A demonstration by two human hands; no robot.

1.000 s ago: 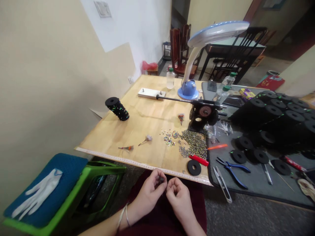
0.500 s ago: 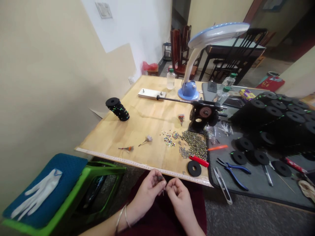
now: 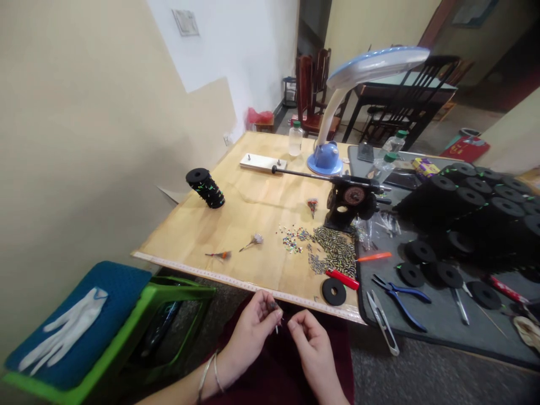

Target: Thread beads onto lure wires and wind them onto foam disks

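My left hand, at the front edge of the wooden table, is closed on a small dark tufted piece with a thin pale stem pointing down. Its exact kind is too small to make out. A short gap to the right is my right hand, thumb and forefinger pinched; whatever lies between them cannot be seen. Nearest to the hands on the table are a black foam ring and a red cutter-like tool. Behind these lie a heap of small metal pieces and scattered coloured beads.
Small feathered pieces, one with an orange band, lie on the table. A black hand-cranked device with a long rod stands behind, beside a desk lamp. Blue pliers, snips and stacked foam rolls are right.
My right hand has drawn slightly away to the right from my left hand, widening the gap between them. The camera view has shifted slightly.
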